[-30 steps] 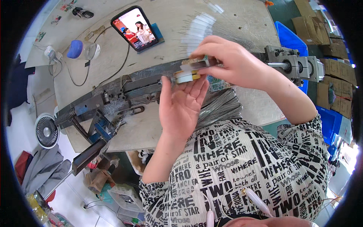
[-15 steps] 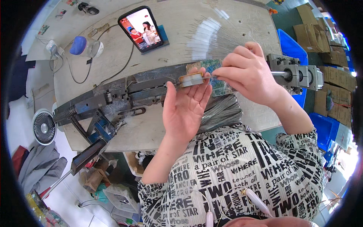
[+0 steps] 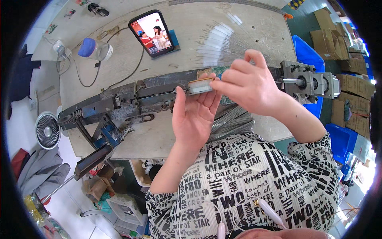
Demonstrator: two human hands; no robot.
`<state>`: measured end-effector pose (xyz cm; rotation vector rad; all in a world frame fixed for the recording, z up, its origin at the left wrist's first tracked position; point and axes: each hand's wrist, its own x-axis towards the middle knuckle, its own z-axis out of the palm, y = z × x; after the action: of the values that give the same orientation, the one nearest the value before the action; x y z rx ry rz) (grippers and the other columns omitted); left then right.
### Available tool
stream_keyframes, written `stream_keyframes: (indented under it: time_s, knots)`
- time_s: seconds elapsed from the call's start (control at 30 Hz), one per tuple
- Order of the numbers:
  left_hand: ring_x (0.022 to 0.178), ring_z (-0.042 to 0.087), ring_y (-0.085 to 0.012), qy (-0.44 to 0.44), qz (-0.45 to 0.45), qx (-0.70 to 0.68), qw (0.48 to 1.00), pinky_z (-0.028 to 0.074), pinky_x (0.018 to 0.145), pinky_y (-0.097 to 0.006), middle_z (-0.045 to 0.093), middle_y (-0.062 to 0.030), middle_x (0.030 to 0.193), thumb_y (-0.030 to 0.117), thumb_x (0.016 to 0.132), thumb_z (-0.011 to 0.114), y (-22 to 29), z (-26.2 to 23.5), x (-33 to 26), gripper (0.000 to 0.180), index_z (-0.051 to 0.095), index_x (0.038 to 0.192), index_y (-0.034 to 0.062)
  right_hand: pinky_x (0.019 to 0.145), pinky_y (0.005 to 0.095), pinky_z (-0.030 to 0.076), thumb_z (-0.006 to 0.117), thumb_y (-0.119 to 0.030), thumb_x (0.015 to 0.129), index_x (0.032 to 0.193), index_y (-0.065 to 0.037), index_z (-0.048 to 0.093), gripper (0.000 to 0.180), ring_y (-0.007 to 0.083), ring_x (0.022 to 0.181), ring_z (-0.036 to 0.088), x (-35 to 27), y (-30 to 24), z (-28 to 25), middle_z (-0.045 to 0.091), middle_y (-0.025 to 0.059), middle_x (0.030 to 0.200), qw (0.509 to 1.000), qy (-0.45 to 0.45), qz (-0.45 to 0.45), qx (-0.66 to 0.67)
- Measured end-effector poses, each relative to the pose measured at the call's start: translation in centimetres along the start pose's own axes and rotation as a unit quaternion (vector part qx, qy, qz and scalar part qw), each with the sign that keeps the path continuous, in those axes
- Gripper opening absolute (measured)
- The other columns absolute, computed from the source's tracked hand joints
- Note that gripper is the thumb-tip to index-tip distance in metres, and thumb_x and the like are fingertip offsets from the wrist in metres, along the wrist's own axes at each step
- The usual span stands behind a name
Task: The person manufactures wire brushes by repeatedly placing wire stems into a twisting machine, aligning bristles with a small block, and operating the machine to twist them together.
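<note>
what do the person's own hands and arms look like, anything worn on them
The left hand and right hand are ungloved, with no ring, watch or bracelet visible. Short, loose sleeves end around the elbows, leaving the lower arms uncovered. They are off-white, finely ribbed fabric printed with black lettering in mixed sizes, matching the rest of the top.

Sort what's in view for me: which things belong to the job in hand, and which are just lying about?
Likely part of the job:
- white block, at the left hand and right hand
- metal rail
- wire bundle

Apparently just lying about:
- lit phone
- jar
- fan
- cardboard boxes
</note>
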<state>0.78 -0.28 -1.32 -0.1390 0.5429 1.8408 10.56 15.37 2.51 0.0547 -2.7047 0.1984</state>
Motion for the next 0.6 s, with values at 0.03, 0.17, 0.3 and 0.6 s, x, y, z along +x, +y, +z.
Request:
stream_keyframes:
  time_s: [0.03,0.17,0.3,0.6]
  knots:
    - [0.128,0.044,-0.0227,0.012,-0.006,-0.013,1.000,0.028,0.114,-0.038,0.046,-0.0148,0.137,0.053,0.098,0.035,0.0,0.0,0.0,0.069,0.037,0.137,-0.0043,0.085,0.0368,0.036,0.066,-0.016,0.070,0.085,-0.018,0.063,0.015,0.0134,0.077,0.053,0.1,0.2,0.0,0.054,-0.0070,0.076,1.000,-0.001,0.006,-0.008]
    - [0.127,0.045,-0.0238,0.017,-0.008,-0.021,1.000,0.029,0.114,-0.038,0.046,-0.0166,0.136,0.052,0.097,0.037,0.0,0.0,0.0,0.069,0.037,0.136,-0.0051,0.086,0.0372,0.036,0.068,-0.017,0.071,0.085,-0.018,0.064,0.015,0.0134,0.077,0.054,0.2,1.1,-0.8,0.056,-0.0073,0.078,0.999,0.011,0.015,0.028]
    - [0.127,0.045,-0.0243,0.019,-0.001,-0.012,1.000,0.029,0.114,-0.038,0.046,-0.0166,0.136,0.053,0.097,0.038,0.1,0.5,0.1,0.070,0.037,0.136,-0.0050,0.088,0.0397,0.036,0.071,-0.014,0.070,0.089,-0.016,0.064,0.020,0.0162,0.079,0.055,-0.1,1.0,-0.4,0.059,-0.0041,0.082,0.999,-0.001,0.023,0.031]
    - [0.132,0.037,-0.0263,0.024,-0.025,0.008,0.999,0.032,0.111,-0.036,0.041,-0.0183,0.139,0.051,0.098,0.039,0.6,1.4,0.0,0.069,0.034,0.136,-0.0055,0.093,0.0413,0.035,0.069,-0.013,0.067,0.085,-0.014,0.061,0.020,0.0179,0.093,0.056,-2.1,0.9,0.7,0.056,-0.0010,0.089,0.996,-0.056,0.075,-0.006]
